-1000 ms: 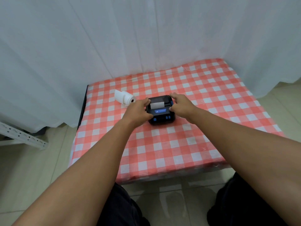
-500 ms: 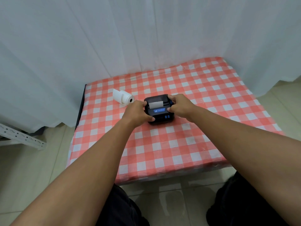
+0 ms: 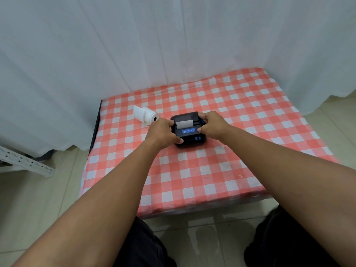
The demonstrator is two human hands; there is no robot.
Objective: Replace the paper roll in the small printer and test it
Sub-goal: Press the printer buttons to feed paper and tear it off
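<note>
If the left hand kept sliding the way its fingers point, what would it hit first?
The left hand points right and slightly away, and already rests on the printer, so it would press into the printer's left side first. The right hand holds the opposite side.

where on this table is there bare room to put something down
The right half of the checked table beyond the right hand is free, as is the near strip between both forearms. It is crowded at the left back, where the paper roll, left hand and printer cluster.
</note>
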